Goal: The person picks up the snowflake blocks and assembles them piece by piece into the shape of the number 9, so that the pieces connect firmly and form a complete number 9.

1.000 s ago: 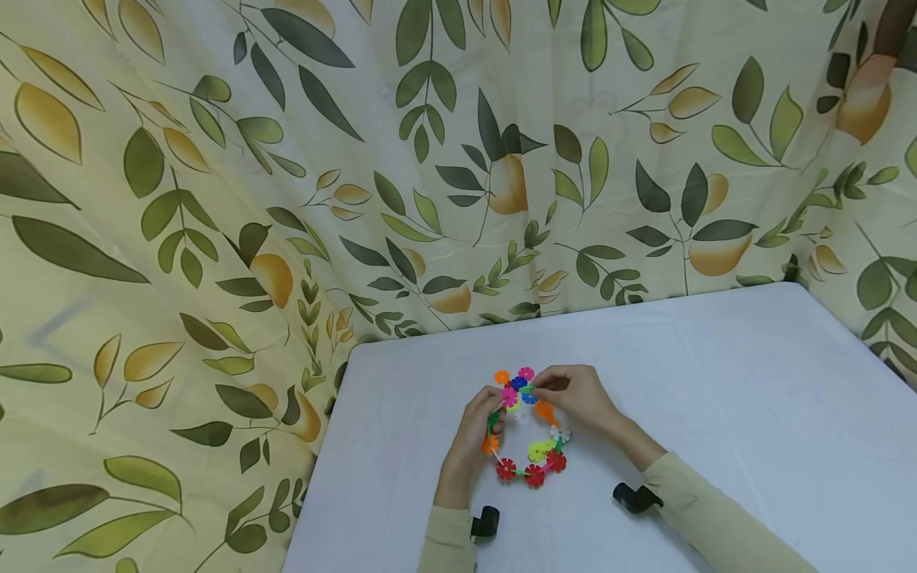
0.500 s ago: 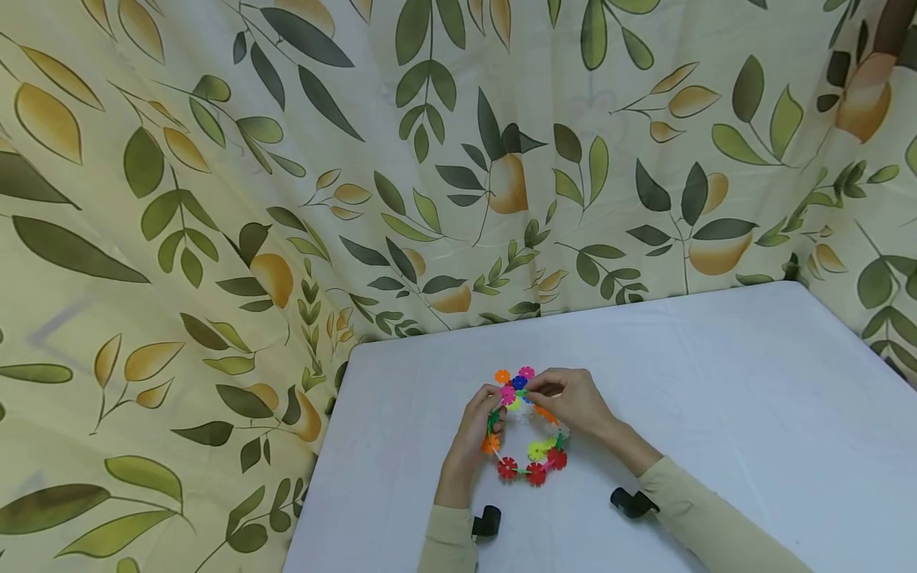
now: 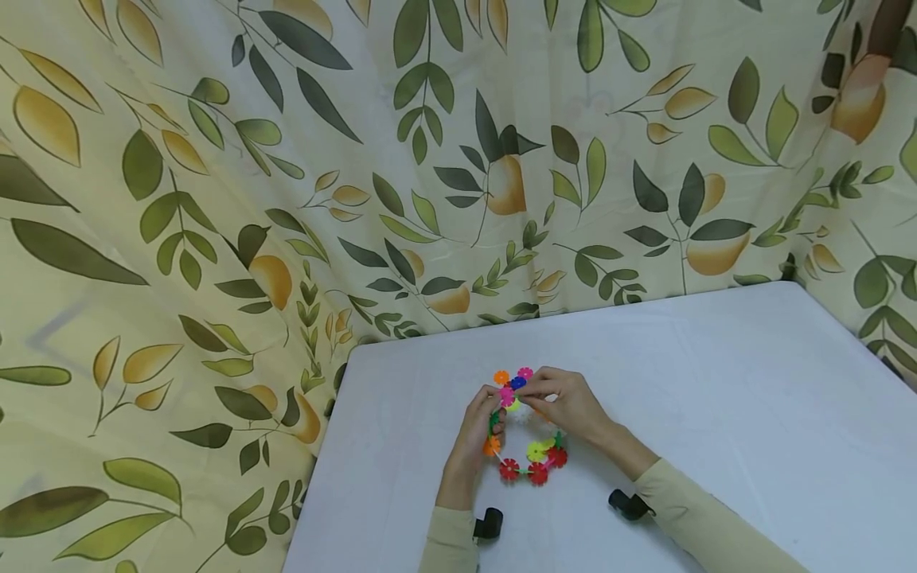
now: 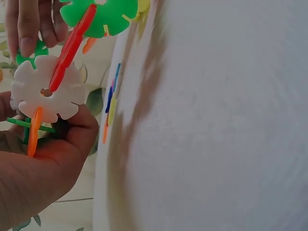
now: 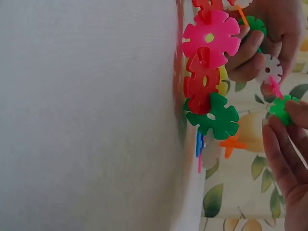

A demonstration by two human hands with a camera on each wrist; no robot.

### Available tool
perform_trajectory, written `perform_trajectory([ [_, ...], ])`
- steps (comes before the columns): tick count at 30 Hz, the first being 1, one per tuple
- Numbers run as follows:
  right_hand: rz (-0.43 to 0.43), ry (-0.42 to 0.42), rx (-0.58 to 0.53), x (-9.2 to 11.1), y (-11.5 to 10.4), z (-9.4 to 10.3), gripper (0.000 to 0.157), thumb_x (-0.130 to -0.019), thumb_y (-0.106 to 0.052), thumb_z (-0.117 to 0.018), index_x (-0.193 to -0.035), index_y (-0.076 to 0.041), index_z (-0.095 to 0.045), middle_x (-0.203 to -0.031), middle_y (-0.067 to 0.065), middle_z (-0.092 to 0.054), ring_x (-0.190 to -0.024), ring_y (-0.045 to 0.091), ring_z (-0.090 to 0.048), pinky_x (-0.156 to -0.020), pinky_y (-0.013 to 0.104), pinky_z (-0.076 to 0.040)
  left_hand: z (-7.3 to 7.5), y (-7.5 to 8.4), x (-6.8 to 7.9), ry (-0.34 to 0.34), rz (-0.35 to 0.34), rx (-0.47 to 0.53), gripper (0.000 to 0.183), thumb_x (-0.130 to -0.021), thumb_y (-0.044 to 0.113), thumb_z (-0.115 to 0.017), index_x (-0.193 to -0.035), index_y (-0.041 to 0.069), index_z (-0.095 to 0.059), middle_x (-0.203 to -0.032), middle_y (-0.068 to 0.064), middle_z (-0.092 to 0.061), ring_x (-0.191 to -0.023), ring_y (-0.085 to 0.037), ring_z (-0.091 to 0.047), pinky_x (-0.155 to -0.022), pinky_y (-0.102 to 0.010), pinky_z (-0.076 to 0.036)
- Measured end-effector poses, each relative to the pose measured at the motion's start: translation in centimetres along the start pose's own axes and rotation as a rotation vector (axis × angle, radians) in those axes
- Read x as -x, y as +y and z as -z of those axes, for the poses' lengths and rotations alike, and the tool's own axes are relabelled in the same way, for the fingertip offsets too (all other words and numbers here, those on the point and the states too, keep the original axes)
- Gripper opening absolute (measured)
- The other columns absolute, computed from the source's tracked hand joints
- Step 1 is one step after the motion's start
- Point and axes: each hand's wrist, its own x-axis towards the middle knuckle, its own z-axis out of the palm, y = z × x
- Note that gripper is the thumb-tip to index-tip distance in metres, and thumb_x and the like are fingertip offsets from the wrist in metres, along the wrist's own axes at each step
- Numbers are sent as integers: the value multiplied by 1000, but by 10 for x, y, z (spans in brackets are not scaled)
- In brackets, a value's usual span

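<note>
one chain [image 3: 509,469] of notched, flower-shaped discs, bent into a loop over the white table [image 3: 680,398], between left hand [image 3: 469,426] and right hand [image 3: 573,404]; far right portion partly hidden behind the right hand. left hand: fingers [image 5: 246,53] curled round a green disc [image 5: 252,25] of the chain. next to that green disc, one orange disc [image 4: 33,137], edge-on in the left wrist view; then one white disc [image 4: 31,82], one red disc [image 4: 72,50] and one larger-looking green disc [image 4: 108,21], touching in a row. right hand: thumb and fingers close together, pinching one bright green disc [image 5: 278,109]. between bright green disc and a second white disc [image 5: 269,63] at the left fingertips, one slim pink disc [image 5: 275,87], edge-on in the right wrist view; whether fully slotted, cannot tell. on the near stretch of the loop, red and yellow-green discs [image 3: 536,452]. just beyond the hands, one small group of discs: orange, pink, dark blue [image 3: 518,383]; contact with the chain, cannot tell. also listed: two beige sleeves [image 3: 705,509], one black device [image 3: 489,524] at the left cuff, another black device [image 3: 628,504] at the right cuff; behind the table, one curtain [image 3: 609,199], pale, printed with leaves and fruit.
</note>
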Motion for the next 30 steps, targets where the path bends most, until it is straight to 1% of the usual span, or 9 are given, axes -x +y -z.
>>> perform_trajectory([
  [4, 29, 0, 53, -1, -2, 1, 26, -75, 7, -90, -93, -11, -85, -86, -6, -68, -75, 7, -64, -63, 18, -53, -2, -1, 1, -13, -2, 2, 17, -111, 28, -45, -106, 16, -57, -77, 1, -44, -61, -11, -35, -51, -21, -34],
  [7, 35, 0, 62, -1, -3, 1, 25, -74, 7, -90, -92, -10, -85, -83, -7, -66, -73, 6, -62, -60, 18, -51, -4, -1, 2, -26, -3, 18, 17, -111, 28, -45, -107, 16, -56, -75, 1, -43, -61, -11, -33, -50, -21, -33],
  [11, 25, 3, 41, 0, -2, 1, 25, -73, 8, -90, -91, -9, -85, -79, -6, -64, -70, 6, -61, -56, 15, -47, -4, -1, 3, -49, 1, 36, 17, -111, 27, -45, -107, 13, -54, -74, 1, -43, -59, -11, -33, -50, -21, -33],
  [17, 54, 9, -5, 2, 1, -2, 29, -70, 12, -89, -91, -8, -85, -76, -3, -63, -66, 8, -60, -54, 14, -44, -3, 0, 4, -74, -1, 44, 17, -111, 26, -44, -106, 13, -53, -76, 0, -43, -58, -10, -33, -51, -20, -33],
  [20, 59, -3, -19, 2, 2, -2, 29, -71, 12, -89, -92, -7, -85, -75, -2, -63, -66, 8, -60, -53, 14, -43, -2, -1, 3, -81, 8, 52, 16, -111, 25, -43, -105, 14, -53, -76, 0, -44, -59, -10, -33, -51, -20, -34],
  [23, 43, -27, -19, 1, 2, -1, 30, -72, 11, -89, -94, -9, -85, -79, -4, -65, -71, 7, -64, -58, 13, -48, -1, -1, 3, -76, 8, 38, 16, -111, 27, -44, -104, 16, -53, -76, 0, -45, -59, -10, -34, -51, -20, -34],
  [25, 25, -50, -13, 0, 3, 1, 29, -73, 9, -89, -96, -10, -85, -83, -5, -68, -76, 7, -67, -65, 16, -54, 0, -1, 2, -69, -2, 24, 18, -111, 30, -45, -104, 16, -54, -77, 0, -45, -60, -10, -34, -52, -20, -34],
  [27, -3, -75, -2, -2, 3, 3, 30, -74, 6, -89, -99, -10, -84, -87, -4, -71, -79, 7, -69, -70, 20, -58, 0, -1, 2, -54, -15, 3, 21, -110, 34, -48, -104, 16, -55, -78, 0, -46, -60, -11, -36, -52, -21, -35],
  [30, -53, -110, 21, -3, 4, 4, 33, -76, 5, -90, -106, -7, -82, -92, 1, -75, -79, 8, -70, -73, 25, -61, 0, -1, 2, -26, -38, -30, 25, -107, 40, -56, -104, 15, -59, -80, 0, -49, -61, -12, -38, -52, -22, -36],
])
